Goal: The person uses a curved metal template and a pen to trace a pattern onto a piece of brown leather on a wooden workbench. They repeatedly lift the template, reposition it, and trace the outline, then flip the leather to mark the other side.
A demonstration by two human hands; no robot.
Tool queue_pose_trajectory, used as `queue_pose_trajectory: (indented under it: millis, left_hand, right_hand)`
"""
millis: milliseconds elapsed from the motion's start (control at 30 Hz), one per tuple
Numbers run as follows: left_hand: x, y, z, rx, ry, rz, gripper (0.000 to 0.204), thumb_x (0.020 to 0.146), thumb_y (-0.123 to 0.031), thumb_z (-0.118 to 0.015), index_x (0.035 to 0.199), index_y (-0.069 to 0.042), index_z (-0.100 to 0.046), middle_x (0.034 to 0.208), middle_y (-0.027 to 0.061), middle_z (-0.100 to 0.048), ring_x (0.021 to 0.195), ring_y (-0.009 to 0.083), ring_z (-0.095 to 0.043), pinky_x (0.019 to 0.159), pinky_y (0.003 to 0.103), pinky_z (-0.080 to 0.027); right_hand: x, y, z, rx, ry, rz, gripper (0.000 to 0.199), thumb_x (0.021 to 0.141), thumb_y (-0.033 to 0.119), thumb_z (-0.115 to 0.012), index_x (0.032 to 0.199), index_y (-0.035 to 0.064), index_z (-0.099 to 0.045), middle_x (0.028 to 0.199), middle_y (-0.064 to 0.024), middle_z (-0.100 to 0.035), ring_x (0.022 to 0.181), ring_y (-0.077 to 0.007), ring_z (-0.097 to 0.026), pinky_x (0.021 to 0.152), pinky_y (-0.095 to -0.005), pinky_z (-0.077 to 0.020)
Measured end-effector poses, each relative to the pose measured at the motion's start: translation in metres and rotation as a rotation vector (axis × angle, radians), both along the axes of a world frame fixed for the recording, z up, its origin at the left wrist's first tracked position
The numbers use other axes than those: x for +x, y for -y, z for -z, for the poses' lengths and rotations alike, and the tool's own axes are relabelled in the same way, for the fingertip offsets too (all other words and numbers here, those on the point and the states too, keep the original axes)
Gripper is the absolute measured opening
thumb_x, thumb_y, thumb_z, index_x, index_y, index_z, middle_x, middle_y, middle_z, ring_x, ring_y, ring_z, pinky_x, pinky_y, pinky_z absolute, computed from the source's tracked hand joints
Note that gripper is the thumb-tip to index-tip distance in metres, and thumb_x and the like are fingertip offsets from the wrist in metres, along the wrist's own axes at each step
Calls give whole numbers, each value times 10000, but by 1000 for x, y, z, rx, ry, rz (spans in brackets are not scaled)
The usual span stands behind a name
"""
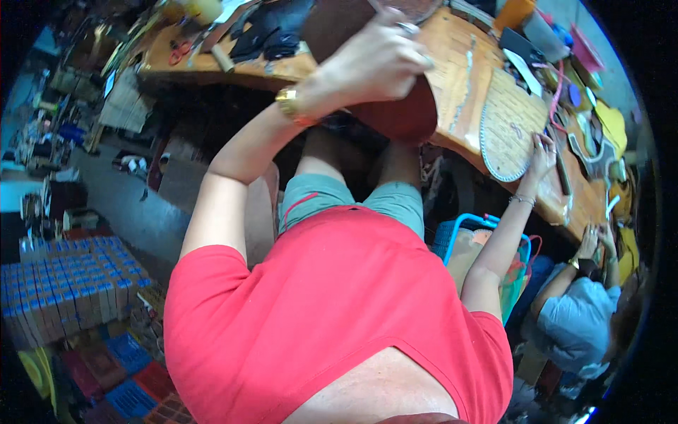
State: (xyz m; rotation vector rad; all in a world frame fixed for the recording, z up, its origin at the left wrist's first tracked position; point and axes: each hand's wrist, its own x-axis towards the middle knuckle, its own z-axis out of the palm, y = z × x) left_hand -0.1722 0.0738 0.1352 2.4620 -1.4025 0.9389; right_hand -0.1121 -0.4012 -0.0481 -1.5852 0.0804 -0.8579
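Left hand (385, 63): hovering over or touching the brown sheet, fingers curling inward; can't tell if they're actually gripping anything
Brown sheet (399, 113): sitting at the table's near edge, under that hand, long axis running slantwise from far left to near right, rounded end pointing back at the wearer and poking past the edge
Right hand (542, 159): laying fingertips on the card's right side, fingers mostly straight; can't tell if it's pinching
Card (512, 124): lying flat on the table (452, 71), long axis going roughly away from the wearer, rounded end facing them
Basket (441, 240): standing below, blue
Co-worker (575, 318): working farther right
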Motion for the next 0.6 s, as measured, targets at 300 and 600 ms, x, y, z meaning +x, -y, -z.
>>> queue_pose_trajectory:
  millis: [300,600]
  left_hand:
    - [82,139,100,446,-23,360,143,742,-171,-577,870,-138,-630,951,24,-623,1096,191,-534,1102,399,-248]
    - [86,154,111,353,-15,322,431,861,-244,-513,1286,-177,-491,1359,92,-445,1279,238,-415,1123,455,-193]
  right_hand:
    - [1,-6,1,173,133,2,166,766,-96,-685,866,-1,-592,850,-62,-620,815,-127,-590,766,-244,-506]
    - [-12,-11,-4,67,77,115,161,773,-83,-679,882,3,-598,871,-67,-632,817,-130,-602,763,-242,-506]
